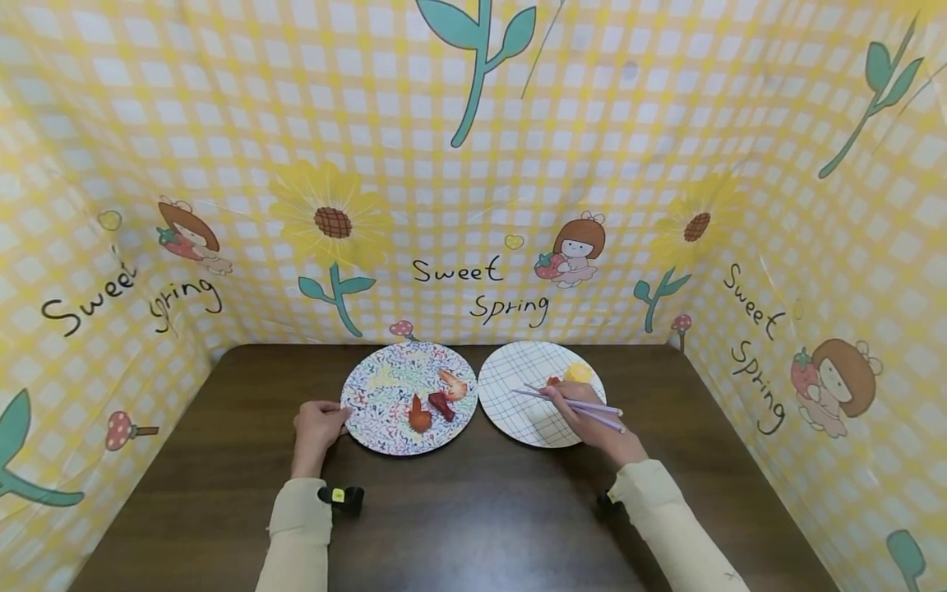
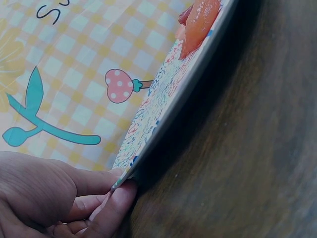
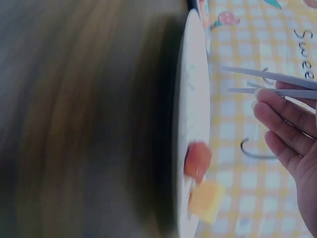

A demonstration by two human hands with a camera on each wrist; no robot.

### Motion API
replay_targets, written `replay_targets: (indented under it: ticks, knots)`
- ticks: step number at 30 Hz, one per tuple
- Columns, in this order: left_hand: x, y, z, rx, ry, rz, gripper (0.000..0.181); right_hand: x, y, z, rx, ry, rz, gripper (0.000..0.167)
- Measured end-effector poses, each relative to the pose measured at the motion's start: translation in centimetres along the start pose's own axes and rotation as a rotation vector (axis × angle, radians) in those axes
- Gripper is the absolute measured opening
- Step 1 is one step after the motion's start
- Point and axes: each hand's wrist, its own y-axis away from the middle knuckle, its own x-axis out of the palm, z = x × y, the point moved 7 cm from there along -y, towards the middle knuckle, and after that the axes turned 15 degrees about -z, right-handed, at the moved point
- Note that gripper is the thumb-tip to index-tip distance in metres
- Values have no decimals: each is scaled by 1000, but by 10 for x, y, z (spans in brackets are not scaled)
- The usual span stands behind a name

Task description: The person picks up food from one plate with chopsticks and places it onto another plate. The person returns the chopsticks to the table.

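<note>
From where I stand, the left hand (image 1: pixel 318 423) pinches the speckled plate (image 1: pixel 370 423) at its left edge, fingers on both faces of the rim. I'd guess the plate is stiff and fairly light, and the rim suits a steadying hold. The right hand (image 1: pixel 588 421) grasps 2 chopsticks (image 3: pixel 277 77) above the checked plate (image 1: pixel 510 415), tips parted, nothing between them. They look slim and rigid (smooth too, so food may well slip), best held well back from the tips.

The sticks are pale lilac, tapering. The speckled plate is round, white with coloured squiggles; on its right side lie an orange-red piece (image 1: pixel 420 419), a dark red piece (image 1: pixel 441 405) and, farther back, a shrimp-like piece (image 1: pixel 453 386), probably soft and slick. Just beside, the checked plate bears thin lines, a red chunk (image 3: pixel 198 159) and, beyond, a yellow block (image 3: pixel 207 201). Behind both hangs a gingham cloth (image 1: pixel 414 197).
</note>
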Motion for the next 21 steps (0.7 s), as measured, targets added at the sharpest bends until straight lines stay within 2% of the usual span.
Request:
replay_targets:
  ticks: [4,7,10,13,15,21]
  knots:
    - [0,0,-1,3,-2,0,36,-12,11,-16,126,-20,35,19]
    - [-1,1,-1,8,-7,-6,36,-20,18,-25,194,11,51,23]
    - [-2,1,-2,13,-10,-10,35,-32,22,-32,199,60,13,23]
    - [-3,2,-3,21,-10,-3,36,-42,25,-36,181,50,-50,24]
    - [-4,2,-3,27,-14,-3,36,-46,27,-40,199,37,-69,24]
    - [-3,1,-3,43,-13,0,36,-51,33,-55,279,33,-66,28]
